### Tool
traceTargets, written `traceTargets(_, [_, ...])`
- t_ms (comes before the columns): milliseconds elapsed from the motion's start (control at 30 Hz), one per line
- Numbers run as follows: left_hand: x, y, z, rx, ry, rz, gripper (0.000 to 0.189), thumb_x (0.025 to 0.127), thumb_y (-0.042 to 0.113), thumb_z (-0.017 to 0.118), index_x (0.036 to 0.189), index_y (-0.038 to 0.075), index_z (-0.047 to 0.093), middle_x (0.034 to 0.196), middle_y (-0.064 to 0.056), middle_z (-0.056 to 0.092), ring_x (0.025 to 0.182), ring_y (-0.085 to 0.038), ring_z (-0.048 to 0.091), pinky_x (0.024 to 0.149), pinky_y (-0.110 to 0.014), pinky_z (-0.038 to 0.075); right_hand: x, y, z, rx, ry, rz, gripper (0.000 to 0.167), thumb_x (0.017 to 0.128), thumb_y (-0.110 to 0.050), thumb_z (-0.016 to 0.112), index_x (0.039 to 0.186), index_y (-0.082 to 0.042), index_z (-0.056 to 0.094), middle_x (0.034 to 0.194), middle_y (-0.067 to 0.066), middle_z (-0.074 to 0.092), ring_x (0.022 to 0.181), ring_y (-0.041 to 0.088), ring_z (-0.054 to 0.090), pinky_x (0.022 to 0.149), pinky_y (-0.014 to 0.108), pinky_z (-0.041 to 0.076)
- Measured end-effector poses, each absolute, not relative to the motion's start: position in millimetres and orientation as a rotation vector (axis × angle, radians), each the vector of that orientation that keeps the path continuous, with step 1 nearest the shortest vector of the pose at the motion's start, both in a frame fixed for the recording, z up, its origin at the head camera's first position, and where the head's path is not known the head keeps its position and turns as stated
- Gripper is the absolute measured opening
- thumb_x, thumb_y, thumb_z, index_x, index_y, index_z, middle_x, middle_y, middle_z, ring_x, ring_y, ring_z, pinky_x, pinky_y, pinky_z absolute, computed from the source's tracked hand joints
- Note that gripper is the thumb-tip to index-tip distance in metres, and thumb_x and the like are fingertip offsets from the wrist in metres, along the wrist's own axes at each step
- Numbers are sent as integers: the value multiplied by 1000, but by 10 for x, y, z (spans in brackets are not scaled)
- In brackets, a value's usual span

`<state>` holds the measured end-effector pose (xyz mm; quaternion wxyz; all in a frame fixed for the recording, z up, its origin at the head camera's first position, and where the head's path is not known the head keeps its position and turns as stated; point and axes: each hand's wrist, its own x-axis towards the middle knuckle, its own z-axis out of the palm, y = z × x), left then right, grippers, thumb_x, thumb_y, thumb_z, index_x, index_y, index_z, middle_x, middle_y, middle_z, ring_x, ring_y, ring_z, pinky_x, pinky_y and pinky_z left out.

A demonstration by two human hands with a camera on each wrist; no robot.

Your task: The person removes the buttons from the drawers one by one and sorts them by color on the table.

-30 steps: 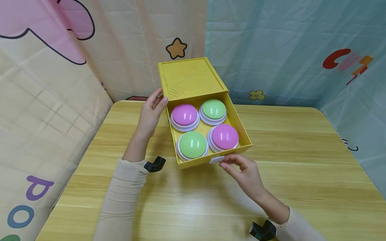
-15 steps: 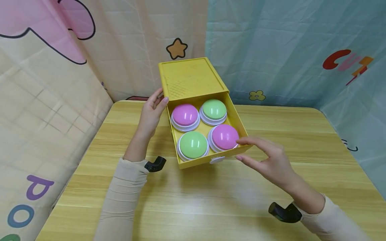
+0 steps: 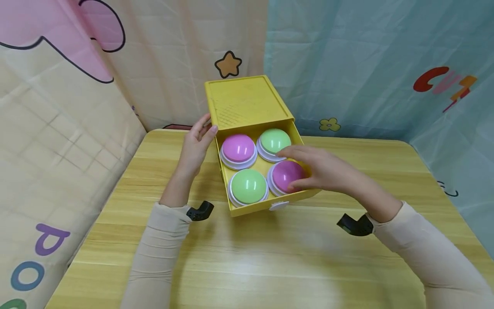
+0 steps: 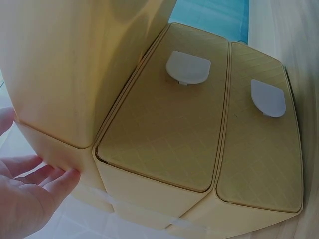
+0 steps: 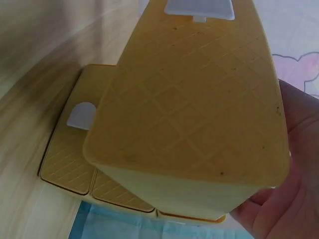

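A yellow drawer cabinet (image 3: 248,103) has its top drawer (image 3: 254,207) pulled out. Inside sit dome push buttons on white bases: a left pink one (image 3: 238,148), a near green one (image 3: 248,186), a far green one (image 3: 275,140) and a right pink one (image 3: 284,172). My left hand (image 3: 196,148) rests against the cabinet's left side, thumb at the top front corner. Reaching over the drawer's right wall, my right hand (image 3: 328,169) has thumb and fingers spread about the right pink button, partly covering it. In the right wrist view the drawer front (image 5: 194,109) hides my fingertips.
Two lower drawers, a middle one (image 4: 159,124) and a bottom one (image 4: 261,149), are closed, each with a white handle. The cabinet stands toward the back of a wooden table (image 3: 247,262), with a printed curtain (image 3: 339,60) behind.
My right hand has let go of the top drawer's white handle, moved right, then up and in over the right pink button. The left hand and drawer have stayed in place.
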<state>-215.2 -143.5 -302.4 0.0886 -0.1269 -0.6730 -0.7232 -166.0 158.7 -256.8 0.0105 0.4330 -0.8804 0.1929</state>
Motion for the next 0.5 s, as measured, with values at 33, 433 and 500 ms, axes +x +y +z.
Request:
traceTargets(33, [-2151,-1432,-3026,-376,-2006,-2151,55,91,17,54,139,3,30,138,-14,33,125,-21,34,100,-28,31,-1676,1565,-2568,1378,-2763,564,66,70,-32,78,126,-9,52,126,8,49,114,25,44,89,41,42])
traceTargets(433, [-2146,-1426,-3031,-357,-2009,-2143,55,91,18,54,139,4,31,138,-13,34,124,-19,35,100,-28,32,-1738,1419,-2566,1518,-2819,361,58,67,-33,79,116,-9,60,117,9,55,103,24,51,81,33,48])
traceTargets(500, [-2144,-1426,-3033,-353,-2011,-2139,55,91,18,54,139,4,31,138,-13,34,124,-19,35,100,-28,32,-1748,1429,-2571,1533,-2785,406,58,66,-31,80,115,-7,61,115,9,55,103,24,51,81,34,48])
